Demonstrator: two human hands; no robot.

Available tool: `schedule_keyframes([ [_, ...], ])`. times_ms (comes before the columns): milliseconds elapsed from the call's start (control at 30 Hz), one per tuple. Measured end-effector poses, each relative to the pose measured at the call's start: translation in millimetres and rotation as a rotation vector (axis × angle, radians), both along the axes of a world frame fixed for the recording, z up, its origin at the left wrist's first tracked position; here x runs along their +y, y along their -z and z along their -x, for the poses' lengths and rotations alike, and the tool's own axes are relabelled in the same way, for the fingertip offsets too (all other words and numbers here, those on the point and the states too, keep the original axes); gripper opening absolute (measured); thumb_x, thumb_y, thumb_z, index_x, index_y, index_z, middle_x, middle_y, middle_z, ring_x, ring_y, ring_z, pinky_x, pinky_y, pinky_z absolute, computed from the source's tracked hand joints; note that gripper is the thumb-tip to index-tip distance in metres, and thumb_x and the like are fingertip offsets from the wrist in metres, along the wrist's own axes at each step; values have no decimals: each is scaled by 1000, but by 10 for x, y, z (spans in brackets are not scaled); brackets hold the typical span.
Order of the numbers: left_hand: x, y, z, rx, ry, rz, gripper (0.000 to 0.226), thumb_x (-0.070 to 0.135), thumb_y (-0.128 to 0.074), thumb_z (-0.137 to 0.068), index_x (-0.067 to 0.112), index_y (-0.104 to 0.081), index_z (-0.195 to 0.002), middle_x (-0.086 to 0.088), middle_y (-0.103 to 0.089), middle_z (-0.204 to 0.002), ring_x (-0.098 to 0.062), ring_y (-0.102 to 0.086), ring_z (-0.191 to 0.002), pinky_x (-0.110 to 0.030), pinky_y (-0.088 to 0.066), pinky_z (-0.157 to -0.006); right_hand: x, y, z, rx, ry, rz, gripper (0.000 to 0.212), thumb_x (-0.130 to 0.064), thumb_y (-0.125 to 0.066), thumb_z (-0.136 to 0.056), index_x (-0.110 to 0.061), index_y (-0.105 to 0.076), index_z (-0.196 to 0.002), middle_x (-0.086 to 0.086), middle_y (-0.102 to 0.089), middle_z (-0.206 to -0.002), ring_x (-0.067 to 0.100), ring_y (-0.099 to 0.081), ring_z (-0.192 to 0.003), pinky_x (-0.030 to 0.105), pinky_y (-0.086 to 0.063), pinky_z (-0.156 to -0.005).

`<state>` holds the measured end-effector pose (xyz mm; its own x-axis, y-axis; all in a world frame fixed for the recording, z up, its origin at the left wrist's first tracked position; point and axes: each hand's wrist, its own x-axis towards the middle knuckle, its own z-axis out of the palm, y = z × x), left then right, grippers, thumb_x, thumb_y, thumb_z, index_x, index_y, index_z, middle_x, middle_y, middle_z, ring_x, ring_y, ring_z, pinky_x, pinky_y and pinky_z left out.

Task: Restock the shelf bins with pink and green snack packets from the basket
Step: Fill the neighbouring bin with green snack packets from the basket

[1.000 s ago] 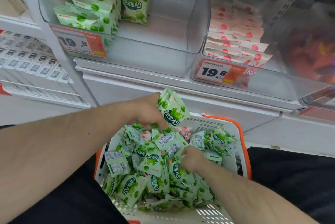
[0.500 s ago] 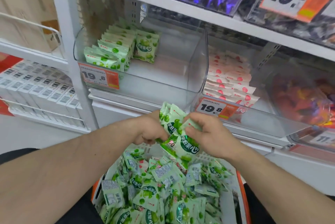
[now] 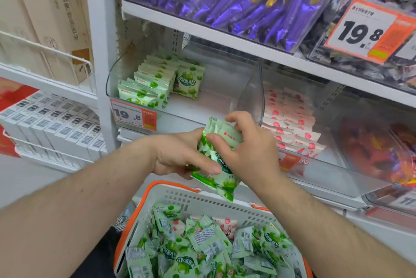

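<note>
Green packets pinched between both hands' fingers.

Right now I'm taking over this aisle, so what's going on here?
A person is restocking. Both hands, left hand and right hand, grip a bunch of green packets above the basket, which holds many more green and a few pink ones. The green bin is partly filled; the pink bin beside it holds stacked pink packets.

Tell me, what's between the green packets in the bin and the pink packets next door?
In the head view, a bare stretch of bin floor, then the clear divider wall, separates the shelved green packets from the pink packets.
</note>
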<state>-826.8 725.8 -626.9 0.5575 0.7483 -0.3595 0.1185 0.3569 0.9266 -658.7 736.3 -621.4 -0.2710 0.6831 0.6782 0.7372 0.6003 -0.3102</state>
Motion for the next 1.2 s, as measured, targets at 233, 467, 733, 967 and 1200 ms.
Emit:
schedule_keyframes([
  [233, 110, -129, 98, -141, -368, -134, 64, -15, -71, -69, 18, -56, -122, -5, -73, -106, -21, -69, -96, -31, -54, -83, 66, -209, 141, 428, -72, -14, 47, -44, -65, -78, -13, -56, -111, -3, -48, -98, 13, -50, -88, 16, -40, -81],
  [467, 197, -256, 285, -227, -344, -185, 68, -4, -65, -54, 8, -57, -121, -11, -74, -105, -24, -71, -97, -33, -58, -80, 74, -293, 260, 551, -264, 827, 116, -53, -86, -47, -16, -35, -144, -13, -57, -133, 3, -59, -116, 25, -49, -95],
  [733, 382, -391, 273, 33, -425, -106, 87, 72, -70, -65, 27, -47, -136, 11, -67, -117, -3, -61, -94, -27, -46, -65, 452, -399, 380, 791, -532, 1098, 47, -10, -82, -67, -10, -67, -111, 10, -74, -107, 23, -70, -98, 29, -57, -83],
  [967, 621, -462, 330, 379, -783, -353, 68, 80, -46, -78, 24, -57, -116, 6, -63, -112, -16, -61, -92, -33, -52, -71, 1087, -296, 584, 921, -284, 1240, 45, 0, -73, -64, 4, -68, -109, 19, -73, -101, 32, -71, -88, 38, -59, -75],
  [1200, 718, -144, 685, 637, -1109, -798, 12, 36, -58, -87, 25, -61, -82, 9, -62, -81, -15, -58, -81, -36, -49, -75, 1832, 232, 934, 630, 18, 1021, 60, 0, -85, -61, -6, -58, -114, 7, -71, -104, 20, -67, -90, 22, -49, -66],
])
